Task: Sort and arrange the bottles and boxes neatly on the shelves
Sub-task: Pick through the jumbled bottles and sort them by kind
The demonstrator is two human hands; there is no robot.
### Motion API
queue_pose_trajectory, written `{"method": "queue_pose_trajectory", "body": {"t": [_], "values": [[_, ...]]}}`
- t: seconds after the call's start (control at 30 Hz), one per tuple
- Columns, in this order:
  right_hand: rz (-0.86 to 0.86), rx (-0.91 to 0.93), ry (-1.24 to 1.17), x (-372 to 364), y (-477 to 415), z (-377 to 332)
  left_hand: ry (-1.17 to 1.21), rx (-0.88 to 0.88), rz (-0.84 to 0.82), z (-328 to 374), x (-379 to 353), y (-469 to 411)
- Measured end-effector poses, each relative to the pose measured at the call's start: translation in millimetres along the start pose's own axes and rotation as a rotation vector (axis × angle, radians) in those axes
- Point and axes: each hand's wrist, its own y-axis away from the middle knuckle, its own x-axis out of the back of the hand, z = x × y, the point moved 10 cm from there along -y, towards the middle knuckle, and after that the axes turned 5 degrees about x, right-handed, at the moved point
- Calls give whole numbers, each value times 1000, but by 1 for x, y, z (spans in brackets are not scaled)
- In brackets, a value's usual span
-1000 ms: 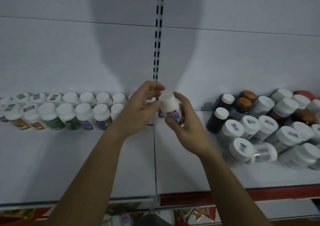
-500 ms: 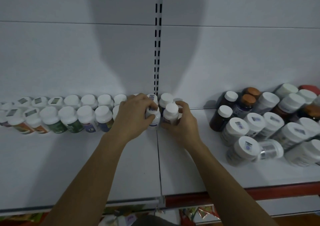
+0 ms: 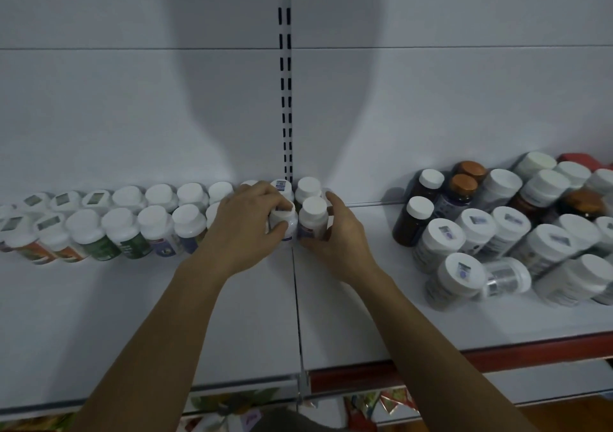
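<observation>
Two rows of white-capped bottles (image 3: pixel 119 222) run along the back of the white shelf (image 3: pixel 232 315), from the far left to the middle. At the rows' right end, my left hand (image 3: pixel 243 229) grips a white bottle (image 3: pixel 284 222) in the front row. My right hand (image 3: pixel 335 232) holds the neighbouring white-capped bottle with a purple label (image 3: pixel 312 221), which stands upright on the shelf. Two more white-capped bottles (image 3: pixel 308 189) stand right behind them.
A loose cluster of white, brown and orange-capped bottles (image 3: pixel 517 232) crowds the shelf's right side, one clear bottle (image 3: pixel 504 277) lying on its side. A slotted upright (image 3: pixel 285 77) runs up the back wall. The shelf's red front edge (image 3: pixel 497 353) is at the lower right.
The bottle that my right hand held in the air has come down onto the shelf at the end of the front row. My left hand has moved onto the bottle beside it.
</observation>
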Motion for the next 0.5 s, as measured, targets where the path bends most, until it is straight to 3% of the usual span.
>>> {"method": "queue_pose_trajectory", "body": {"t": [0.1,0.2,0.3,0.5], "values": [[-126,-38,211,15,2,-8,-57,-32,-57,8,5,-6],[-219,53,551,51,1,-31,-156,-77,-84,21,14,-22],[-141,122,816,108,0,-55,-154,-129,-73,48,20,-47],[-35,6,854,204,11,-14,-50,-264,-130,139,-21,-70]]}}
